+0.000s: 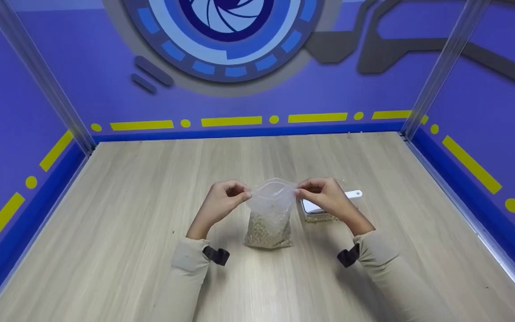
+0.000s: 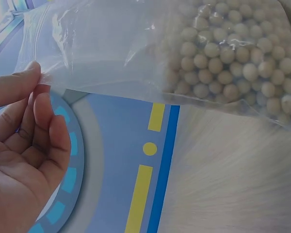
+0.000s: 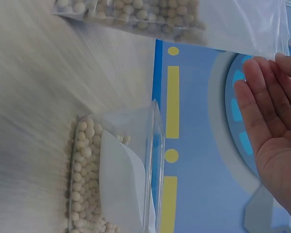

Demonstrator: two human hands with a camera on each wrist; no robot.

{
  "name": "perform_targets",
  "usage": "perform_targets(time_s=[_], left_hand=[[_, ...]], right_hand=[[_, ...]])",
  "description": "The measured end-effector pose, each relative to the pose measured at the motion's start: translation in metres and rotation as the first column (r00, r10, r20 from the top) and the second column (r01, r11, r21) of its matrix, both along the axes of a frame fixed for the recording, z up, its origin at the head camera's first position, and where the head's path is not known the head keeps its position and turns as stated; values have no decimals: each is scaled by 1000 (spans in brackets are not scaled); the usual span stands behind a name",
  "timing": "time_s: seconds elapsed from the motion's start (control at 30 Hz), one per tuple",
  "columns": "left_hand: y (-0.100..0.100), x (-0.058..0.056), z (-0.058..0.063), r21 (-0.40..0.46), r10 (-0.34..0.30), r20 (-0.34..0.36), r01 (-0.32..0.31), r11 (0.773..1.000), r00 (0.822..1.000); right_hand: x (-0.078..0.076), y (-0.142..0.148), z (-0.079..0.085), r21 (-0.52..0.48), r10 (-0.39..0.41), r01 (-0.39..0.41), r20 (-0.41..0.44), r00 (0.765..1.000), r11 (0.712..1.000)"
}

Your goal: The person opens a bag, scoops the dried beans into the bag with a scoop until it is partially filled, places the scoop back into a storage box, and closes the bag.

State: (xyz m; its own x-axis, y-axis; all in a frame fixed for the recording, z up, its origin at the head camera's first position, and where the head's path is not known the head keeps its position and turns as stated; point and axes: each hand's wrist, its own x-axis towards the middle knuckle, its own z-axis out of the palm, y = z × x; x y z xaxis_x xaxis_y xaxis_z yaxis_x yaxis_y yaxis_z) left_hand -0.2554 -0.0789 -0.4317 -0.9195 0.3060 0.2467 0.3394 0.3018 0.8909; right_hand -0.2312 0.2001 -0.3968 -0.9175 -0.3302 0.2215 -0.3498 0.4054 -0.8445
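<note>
A clear zip bag stands upright in the middle of the table, its lower half filled with small round beige balls. My left hand pinches the top left corner of the bag between thumb and fingertip. At the opposite top corner, my right hand pinches the bag the same way. The bag's mouth gapes slightly between the two hands. In the right wrist view, a clear plastic box holds more of the balls, and a white scoop lies in it.
The box sits just right of the bag, partly behind my right hand, with the scoop's handle sticking out over its far side. Pale wooden table surrounds them. Blue walls with yellow marks close off the back and both sides.
</note>
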Motion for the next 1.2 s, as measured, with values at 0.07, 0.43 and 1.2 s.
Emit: perform_targets(time_s=[0.07,0.43,1.2], left_hand=[[0,0,0,-9,-3,-6,3,1000,1000],[2,2,1,-35,68,-10,-68,997,998],[12,11,8,-26,3,-76,-5,1000,997]], right_hand=[[0,-2,0,-12,-3,3,16,1000,1000],[1,0,-3,-6,-7,6,-54,999,1000],[-22,7,-38,-93,-3,9,59,998,996]])
